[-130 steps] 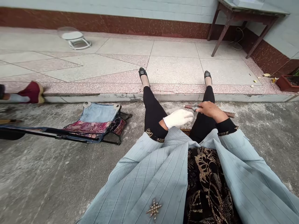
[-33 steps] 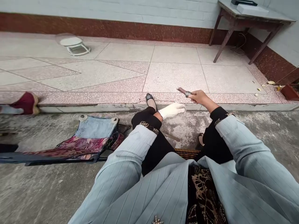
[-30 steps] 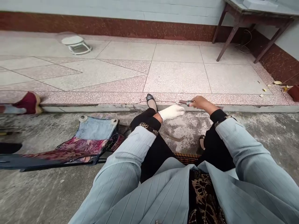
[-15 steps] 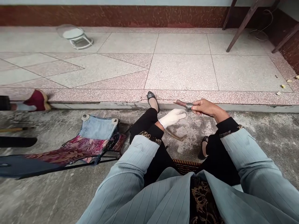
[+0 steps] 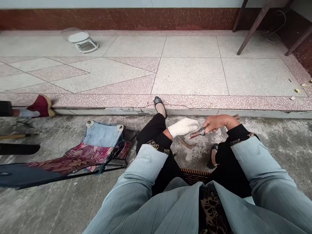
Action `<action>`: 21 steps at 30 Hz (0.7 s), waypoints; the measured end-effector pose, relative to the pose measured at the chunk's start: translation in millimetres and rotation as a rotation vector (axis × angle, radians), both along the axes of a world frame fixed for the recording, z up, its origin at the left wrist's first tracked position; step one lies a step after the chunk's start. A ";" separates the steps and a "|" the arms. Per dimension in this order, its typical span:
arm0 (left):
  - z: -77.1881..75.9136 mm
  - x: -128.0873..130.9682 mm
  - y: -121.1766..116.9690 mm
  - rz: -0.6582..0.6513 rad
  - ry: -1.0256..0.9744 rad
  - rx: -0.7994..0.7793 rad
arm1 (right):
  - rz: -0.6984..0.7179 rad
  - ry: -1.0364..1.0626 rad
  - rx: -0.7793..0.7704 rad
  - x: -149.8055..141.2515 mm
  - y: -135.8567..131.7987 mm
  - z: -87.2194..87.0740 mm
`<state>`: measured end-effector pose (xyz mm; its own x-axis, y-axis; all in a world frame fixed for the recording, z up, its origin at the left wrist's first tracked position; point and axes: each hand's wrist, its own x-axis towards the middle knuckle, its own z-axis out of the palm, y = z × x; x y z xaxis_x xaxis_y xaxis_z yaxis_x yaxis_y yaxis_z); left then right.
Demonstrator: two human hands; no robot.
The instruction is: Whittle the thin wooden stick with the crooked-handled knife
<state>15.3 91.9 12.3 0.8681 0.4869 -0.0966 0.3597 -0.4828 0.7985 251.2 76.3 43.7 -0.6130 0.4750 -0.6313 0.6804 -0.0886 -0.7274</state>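
Right hand point(image 5: 215, 123): fingers hold wire-wrapped stick point(image 5: 195, 134). Gloved left hand point(image 5: 184, 127): finger opening unclear. Bent branch point(image 5: 187, 143) at six o'clock, folding chair point(image 5: 103, 135) nine, stool point(image 5: 80, 37) ten.

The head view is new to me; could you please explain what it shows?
No machine here: a camera on a person's head looks forward and down at their own hands. The left hand wears a white fabric glove; whether it holds anything, I cannot tell. The bare right hand grips a reddish-brown stick with silvery wire wound around it. A curved brown piece shows against the grey concrete ground. At left stands a denim-and-floral folding chair; a small white stool stands on the raised tiled floor.
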 end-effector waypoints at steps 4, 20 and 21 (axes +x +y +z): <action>0.3 -2.7 2.6 0.191 -0.125 -0.178 | -0.134 0.305 -0.004 2.5 -4.5 10.6; 2.7 6.9 -4.7 0.125 0.120 0.163 | -0.707 -0.057 0.411 -0.2 13.3 5.2; 3.6 7.1 -5.1 0.123 0.147 0.208 | -0.681 -0.100 0.421 1.6 12.8 4.2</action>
<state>22.4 86.8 16.0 0.7854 0.6102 -0.1044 0.5304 -0.5764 0.6216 252.8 89.1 48.0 -0.0535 0.9341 -0.3531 0.6396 -0.2394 -0.7305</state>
